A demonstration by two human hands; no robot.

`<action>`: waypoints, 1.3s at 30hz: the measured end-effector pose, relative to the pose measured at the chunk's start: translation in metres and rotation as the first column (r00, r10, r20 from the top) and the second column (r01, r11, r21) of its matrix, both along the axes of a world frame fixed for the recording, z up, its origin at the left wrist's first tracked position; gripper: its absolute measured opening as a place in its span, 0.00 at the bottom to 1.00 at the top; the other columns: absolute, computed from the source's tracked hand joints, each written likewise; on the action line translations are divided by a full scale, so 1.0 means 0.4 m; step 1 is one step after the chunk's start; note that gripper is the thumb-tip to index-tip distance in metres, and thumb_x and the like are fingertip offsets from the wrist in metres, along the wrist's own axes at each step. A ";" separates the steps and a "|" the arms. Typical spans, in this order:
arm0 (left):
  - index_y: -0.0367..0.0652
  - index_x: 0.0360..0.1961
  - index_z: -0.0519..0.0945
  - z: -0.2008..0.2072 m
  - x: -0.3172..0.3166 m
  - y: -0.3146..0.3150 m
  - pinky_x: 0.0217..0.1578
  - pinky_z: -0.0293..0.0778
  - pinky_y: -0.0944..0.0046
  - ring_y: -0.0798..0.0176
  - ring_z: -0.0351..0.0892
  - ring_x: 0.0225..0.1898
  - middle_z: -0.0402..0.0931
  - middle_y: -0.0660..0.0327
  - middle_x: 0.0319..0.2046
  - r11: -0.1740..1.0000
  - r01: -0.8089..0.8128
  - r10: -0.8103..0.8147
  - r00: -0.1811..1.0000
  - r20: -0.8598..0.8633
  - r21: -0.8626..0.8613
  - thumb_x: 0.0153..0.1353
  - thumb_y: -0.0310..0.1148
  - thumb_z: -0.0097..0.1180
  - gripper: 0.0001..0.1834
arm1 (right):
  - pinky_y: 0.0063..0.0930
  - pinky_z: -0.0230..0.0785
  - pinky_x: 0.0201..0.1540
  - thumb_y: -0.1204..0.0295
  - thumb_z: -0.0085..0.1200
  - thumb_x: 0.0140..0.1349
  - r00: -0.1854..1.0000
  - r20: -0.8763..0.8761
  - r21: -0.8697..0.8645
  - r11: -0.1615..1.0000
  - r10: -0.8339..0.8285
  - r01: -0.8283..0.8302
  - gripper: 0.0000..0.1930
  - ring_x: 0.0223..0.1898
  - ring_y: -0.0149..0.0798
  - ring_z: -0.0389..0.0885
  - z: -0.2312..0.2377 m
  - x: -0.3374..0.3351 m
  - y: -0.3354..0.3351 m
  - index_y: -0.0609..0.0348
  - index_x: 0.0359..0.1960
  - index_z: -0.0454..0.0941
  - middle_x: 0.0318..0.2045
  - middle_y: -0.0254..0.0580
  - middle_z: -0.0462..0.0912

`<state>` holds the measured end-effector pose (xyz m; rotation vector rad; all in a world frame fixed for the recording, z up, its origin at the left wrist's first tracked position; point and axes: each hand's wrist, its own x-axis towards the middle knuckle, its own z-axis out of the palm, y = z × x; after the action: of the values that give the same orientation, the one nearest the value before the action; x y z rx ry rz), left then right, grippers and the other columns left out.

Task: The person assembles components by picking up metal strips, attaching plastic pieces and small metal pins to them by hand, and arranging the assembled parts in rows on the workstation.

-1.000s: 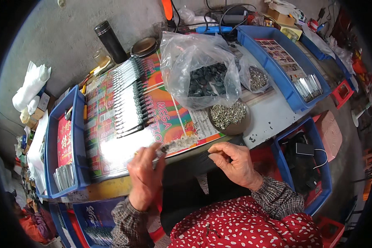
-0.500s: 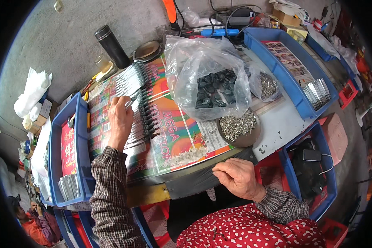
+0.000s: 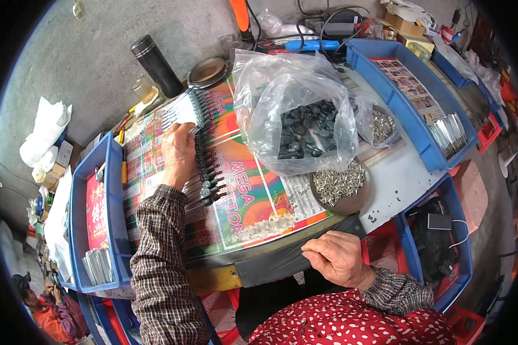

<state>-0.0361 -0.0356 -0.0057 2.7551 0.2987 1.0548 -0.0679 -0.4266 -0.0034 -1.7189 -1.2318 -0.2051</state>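
A long row of thin metal rods with black ends lies across the colourful printed sheet. My left hand is over this row, its fingers bent and closed at the rods. What its fingertips hold is hidden. My right hand is curled, thumb against forefinger, just in front of the table's front edge; anything inside it is out of sight. Beyond it stands a round dish of small silver metal pieces. An open clear plastic bag holds black parts.
Blue trays with metal strips stand at the left and at the back right. Another blue bin with black items is low on the right. A black flask stands by the wall. A person sits at far lower left.
My left hand has moved slightly right and away from me, closer to the black ends. The view has shifted a little; my right hand keeps its curled pose.
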 end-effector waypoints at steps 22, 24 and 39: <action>0.41 0.36 0.82 0.054 -0.138 -0.093 0.41 0.72 0.54 0.48 0.78 0.39 0.78 0.54 0.36 0.996 0.087 -0.087 0.996 0.009 -0.036 0.49 0.19 0.59 0.12 | 0.32 0.68 0.24 0.80 0.63 0.51 0.999 -0.003 0.024 0.999 -0.041 0.041 0.08 0.20 0.41 0.76 0.002 -0.006 0.006 0.60 0.32 0.77 0.19 0.39 0.77; 0.40 0.35 0.82 0.072 -0.209 -0.140 0.40 0.73 0.54 0.47 0.78 0.38 0.78 0.53 0.36 0.989 0.087 -0.090 0.996 -0.020 -0.121 0.49 0.18 0.58 0.11 | 0.31 0.67 0.23 0.80 0.63 0.50 1.000 -0.008 0.022 1.000 -0.017 0.018 0.08 0.19 0.41 0.75 0.001 -0.006 0.010 0.61 0.32 0.78 0.19 0.39 0.76; 0.41 0.34 0.82 0.188 -0.638 -0.110 0.37 0.74 0.55 0.49 0.79 0.36 0.79 0.54 0.33 0.937 -0.342 0.343 0.939 0.007 0.068 0.51 0.20 0.59 0.09 | 0.31 0.63 0.23 0.82 0.61 0.52 0.995 -0.055 -0.052 0.996 -0.079 0.076 0.06 0.19 0.38 0.71 0.008 -0.021 0.004 0.62 0.30 0.77 0.19 0.39 0.74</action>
<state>-0.2914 -0.0796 0.0694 2.8306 0.7824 1.1528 -0.0764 -0.4250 -0.0004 -1.8052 -1.1378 -0.1718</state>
